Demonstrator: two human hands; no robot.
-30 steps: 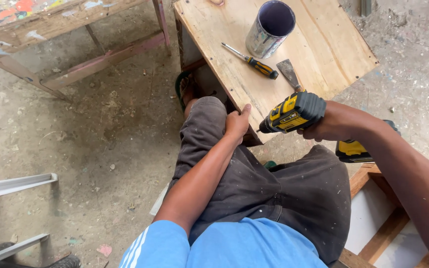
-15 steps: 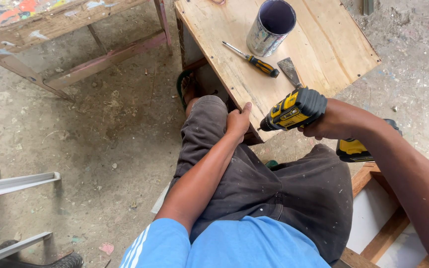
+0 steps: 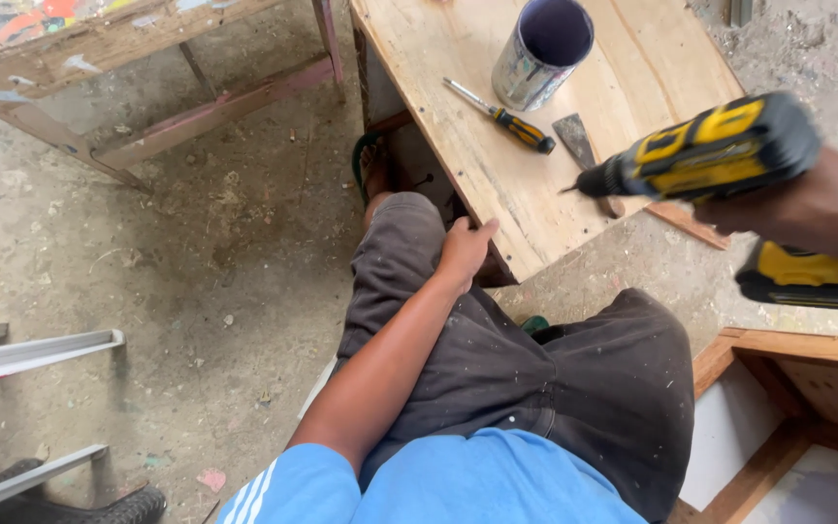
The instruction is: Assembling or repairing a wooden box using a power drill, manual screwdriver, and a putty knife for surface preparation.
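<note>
**Yellow drill lifted off the board's corner**

Yellow and black, the cordless drill (image 3: 705,150) sits in my right hand (image 3: 792,199), fingers wrapped tight round its grip, the bit pointing left and hanging over the near right part of the plywood board (image 3: 497,165). Half a second ago the drill was lower and closer to my lap, its nose near the board's front corner; now I see it raised and further right, with the bit tip just beside the putty knife (image 3: 579,146) lying on the board. My left hand (image 3: 463,247) has stayed put: it is curled over the board's near corner, thumb on top, steadying it against my knee. The board itself has not shifted. On the board, beyond the drill, the yellow-handled screwdriver (image 3: 506,118) lies diagonally, and the open tin can (image 3: 542,50) stands upright just behind it, both where they were. Left of the board, a paint-stained wooden bench (image 3: 99,49) stands on the dusty floor (image 3: 147,262). Right of my lap, below the drill, a wooden frame (image 3: 788,359) shows at the edge.
</note>
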